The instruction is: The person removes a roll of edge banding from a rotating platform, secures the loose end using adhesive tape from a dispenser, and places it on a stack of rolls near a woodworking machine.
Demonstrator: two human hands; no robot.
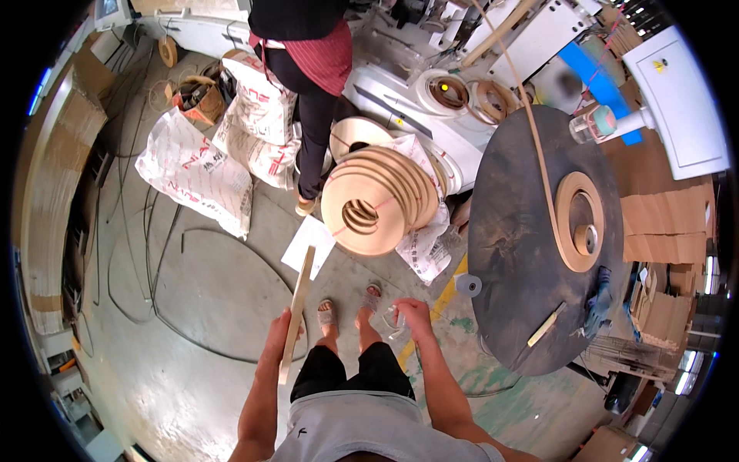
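My left hand (286, 331) is closed around a flat beige coil (299, 323), seen nearly edge-on as a long narrow bar in front of my left leg. It looks like a roll of edge banding. Between the fingers of my right hand (414, 314) is a crumpled, clear strip (396, 323) that looks like plastic film or tape; its exact kind is hard to make out. Past my feet, several large beige rolls of edge banding (339, 208) lean in a row. White paper (308, 245) lies on the floor beyond the held coil.
At right stands a round dark table (508, 254) bearing a coil of banding (567, 231), a yellow-handled knife (546, 325) and a blue glove (598, 302). A grey roll (467, 285) is beside it. White sacks (196, 173), a standing person (308, 85) and floor cables (158, 292) are ahead and left.
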